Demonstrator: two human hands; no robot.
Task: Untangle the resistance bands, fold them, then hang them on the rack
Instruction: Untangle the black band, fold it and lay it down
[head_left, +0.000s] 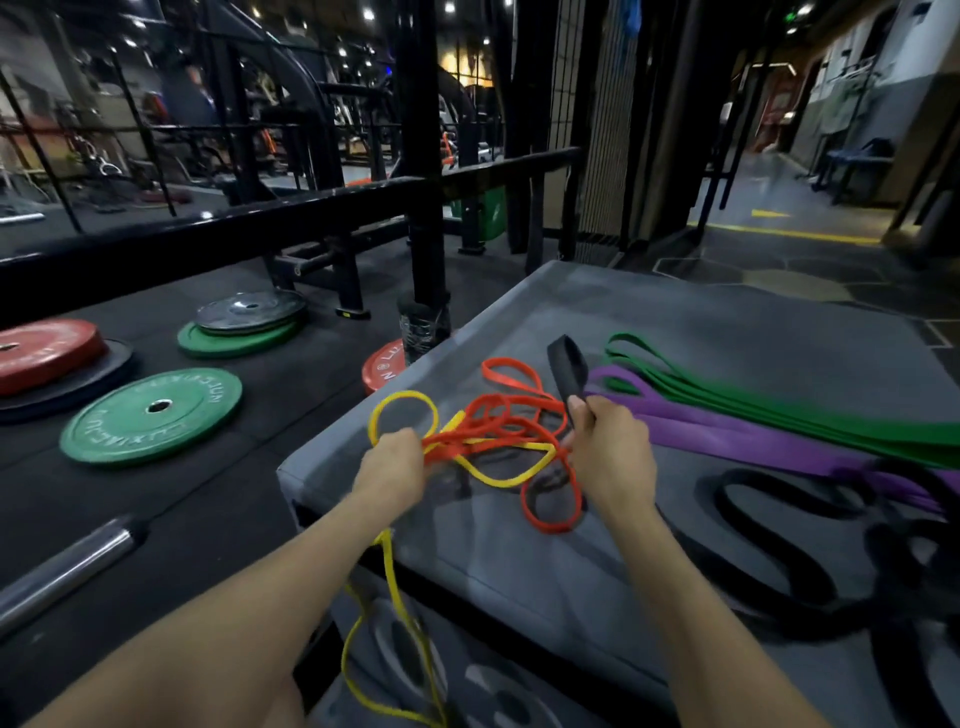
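**A:** Early stages here. The knot of orange band (519, 415) and yellow band (498, 470) sits on the near-left part of the grey plyo box (753, 332), loops crossing every which way. Nothing folded, nothing hung that I can see.

**B:** The left hand (392, 462) has its fingers curled tight round a bunch of orange and yellow strands at the tangle's left edge. A yellow tail drops off the box's front edge and dangles below.

**A:** The right hand (610, 452) grips a black band (569, 371), thumb and fingers closed round it, its loop standing up and tilting away to the left.

**B:** To the right, the purple band (727, 426) and green band (779, 400) look sorted, I'd say: both lie flat, long axes side by side, running from the far middle toward the near right. A second black band (769, 551) snakes loose near the right edge.

**A:** So untangling's underway; folding and the rack all remain.
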